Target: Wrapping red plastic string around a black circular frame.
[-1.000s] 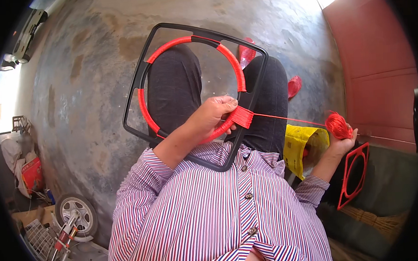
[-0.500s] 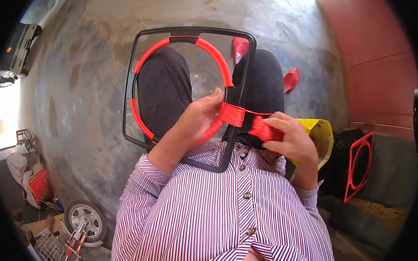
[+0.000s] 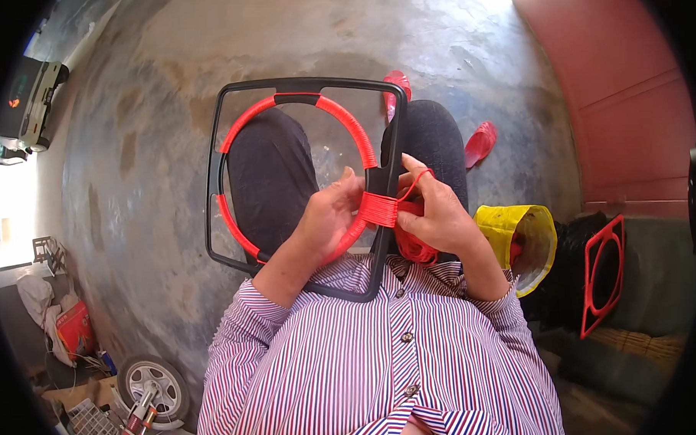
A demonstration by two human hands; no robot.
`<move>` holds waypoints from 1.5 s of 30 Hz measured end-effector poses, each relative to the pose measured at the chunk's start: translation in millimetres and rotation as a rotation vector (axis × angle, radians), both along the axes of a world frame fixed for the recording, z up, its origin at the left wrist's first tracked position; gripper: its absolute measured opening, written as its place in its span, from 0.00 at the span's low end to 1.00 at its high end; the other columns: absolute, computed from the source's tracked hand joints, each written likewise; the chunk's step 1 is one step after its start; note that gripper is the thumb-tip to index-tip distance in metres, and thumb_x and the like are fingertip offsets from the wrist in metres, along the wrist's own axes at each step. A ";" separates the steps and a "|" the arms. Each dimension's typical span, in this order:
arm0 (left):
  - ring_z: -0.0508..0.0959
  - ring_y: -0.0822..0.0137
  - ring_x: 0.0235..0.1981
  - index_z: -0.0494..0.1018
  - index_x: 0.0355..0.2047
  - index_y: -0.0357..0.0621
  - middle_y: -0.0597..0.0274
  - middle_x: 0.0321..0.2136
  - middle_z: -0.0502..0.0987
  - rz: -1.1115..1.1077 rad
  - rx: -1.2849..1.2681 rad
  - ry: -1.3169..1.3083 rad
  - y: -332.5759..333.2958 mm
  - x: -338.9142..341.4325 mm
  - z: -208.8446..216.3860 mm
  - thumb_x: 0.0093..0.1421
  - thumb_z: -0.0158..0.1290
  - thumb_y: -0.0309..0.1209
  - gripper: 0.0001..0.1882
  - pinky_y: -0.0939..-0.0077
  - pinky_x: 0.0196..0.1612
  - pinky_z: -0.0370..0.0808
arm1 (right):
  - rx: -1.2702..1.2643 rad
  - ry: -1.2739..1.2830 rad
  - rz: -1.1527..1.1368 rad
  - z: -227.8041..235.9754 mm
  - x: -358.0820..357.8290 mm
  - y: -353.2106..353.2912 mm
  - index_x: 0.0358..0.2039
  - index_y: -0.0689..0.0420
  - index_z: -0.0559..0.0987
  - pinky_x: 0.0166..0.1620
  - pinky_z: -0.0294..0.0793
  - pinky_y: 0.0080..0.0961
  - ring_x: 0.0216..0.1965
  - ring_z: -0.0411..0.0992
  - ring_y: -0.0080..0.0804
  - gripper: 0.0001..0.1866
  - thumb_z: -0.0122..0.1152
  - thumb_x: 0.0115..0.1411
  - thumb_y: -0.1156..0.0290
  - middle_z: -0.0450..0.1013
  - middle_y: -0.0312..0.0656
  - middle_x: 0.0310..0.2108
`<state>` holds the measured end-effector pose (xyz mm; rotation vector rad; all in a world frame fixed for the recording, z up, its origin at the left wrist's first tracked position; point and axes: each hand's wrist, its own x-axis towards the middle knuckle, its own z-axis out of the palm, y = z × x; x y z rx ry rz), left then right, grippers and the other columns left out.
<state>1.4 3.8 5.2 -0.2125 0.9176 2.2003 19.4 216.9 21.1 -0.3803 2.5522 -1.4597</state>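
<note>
Laid across both thighs [image 3: 269,166]: black frame [image 3: 380,180], square outside, with round, red-wrapped inner ring [image 3: 349,121], apparently resting on the lap to spare the hands its weight. Beside the right thigh, mouth upward: yellow bag [image 3: 496,231], presumably for easy reach. At the ring's lower right: left hand [image 3: 329,222], likely for steadying; fingers partly hidden behind the frame, degree of closure impossible to tell. Just outside the frame's right side: right hand [image 3: 440,214], fingers closed around red cord bundle [image 3: 416,248], probably gathered compact for easier handling. Between both hands: red wrapped band [image 3: 379,209], turns side by side. Smallest: loose red strand [image 3: 417,180], led from band over right index finger, perhaps against slack.
</note>
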 end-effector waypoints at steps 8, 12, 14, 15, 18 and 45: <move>0.77 0.70 0.41 0.71 0.51 0.38 0.59 0.42 0.77 0.446 -0.408 0.334 -1.0 0.8 -17.7 0.65 0.50 0.23 0.14 0.74 0.49 0.72 | -0.603 0.027 -0.307 -3.2 0.7 -10.1 0.58 0.62 0.70 0.42 0.75 0.17 0.37 0.76 0.21 0.24 0.57 0.61 0.84 0.76 0.40 0.36; 0.73 0.70 0.45 0.72 0.51 0.40 0.57 0.46 0.72 0.601 -0.892 0.858 2.0 5.9 -15.0 0.63 0.51 0.19 0.15 0.76 0.49 0.71 | -0.525 0.090 -0.288 -3.6 -0.9 -17.0 0.53 0.62 0.74 0.43 0.76 0.19 0.38 0.76 0.21 0.22 0.64 0.58 0.82 0.76 0.39 0.36; 0.72 0.67 0.47 0.73 0.50 0.40 0.55 0.49 0.69 0.607 -1.064 1.212 7.5 13.4 4.1 0.61 0.52 0.17 0.17 0.75 0.49 0.71 | -0.363 0.251 -0.208 6.7 0.1 -26.8 0.53 0.60 0.74 0.46 0.77 0.27 0.42 0.77 0.33 0.30 0.72 0.48 0.78 0.77 0.44 0.41; 0.71 0.63 0.48 0.74 0.50 0.42 0.53 0.51 0.66 0.578 -1.023 1.292 7.0 17.4 7.6 0.59 0.54 0.16 0.19 0.74 0.49 0.71 | -0.227 0.394 -0.156 9.7 -1.9 -31.8 0.54 0.59 0.74 0.47 0.77 0.30 0.44 0.77 0.37 0.32 0.73 0.46 0.77 0.77 0.44 0.43; 0.73 0.60 0.43 0.75 0.50 0.42 0.52 0.49 0.67 0.576 -0.905 1.404 11.2 20.5 7.3 0.53 0.56 0.13 0.23 0.71 0.45 0.73 | -0.029 0.561 -0.076 11.9 -2.6 -41.2 0.56 0.56 0.73 0.52 0.75 0.34 0.48 0.74 0.44 0.38 0.73 0.40 0.77 0.76 0.42 0.48; 0.69 0.69 0.50 0.62 0.60 0.38 0.59 0.52 0.67 0.323 -0.675 0.786 -0.2 7.8 -9.5 0.64 0.52 0.35 0.27 0.72 0.54 0.66 | -0.382 0.035 -0.372 4.0 26.1 38.0 0.32 0.65 0.74 0.38 0.74 0.21 0.31 0.74 0.20 0.11 0.64 0.50 0.76 0.79 0.42 0.31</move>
